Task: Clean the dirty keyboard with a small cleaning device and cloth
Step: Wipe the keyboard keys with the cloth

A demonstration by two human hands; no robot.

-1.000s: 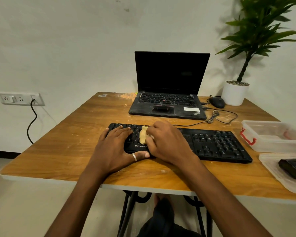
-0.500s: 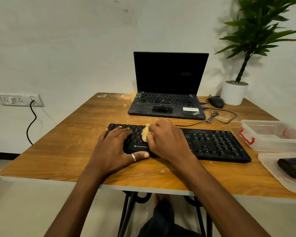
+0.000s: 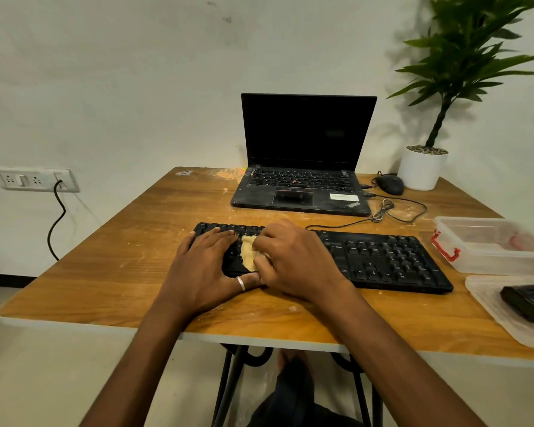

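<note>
Our right hand [image 3: 293, 260] curls its fingers over a crumpled yellow cloth [image 3: 248, 252] and presses it onto the keys near the left end of the black keyboard [image 3: 383, 260]. Just beside it, our left hand [image 3: 205, 266] lies flat on the keyboard's left end, its fingers straight and close together on the keys. Its thumb, which wears a silver ring [image 3: 241, 283], runs along the front edge and reaches the right hand.

The keyboard lies across the front of the wooden table [image 3: 121, 272], whose top is flecked with pale crumbs and dust. Behind it an open laptop [image 3: 302, 167] stands with a dark screen. To the laptop's right lie a black mouse [image 3: 390, 184] and its looped cable. A white pot [image 3: 421, 167] holding a green plant stands at the far corner.

At the table's right edge sits a clear plastic box [image 3: 490, 245] with a red clasp. Nearer to us, a small black device [image 3: 527, 298] rests on a clear lid [image 3: 490, 300]; we cannot make out its details. On the wall at left, a black cord hangs from a socket [image 3: 34, 179].
</note>
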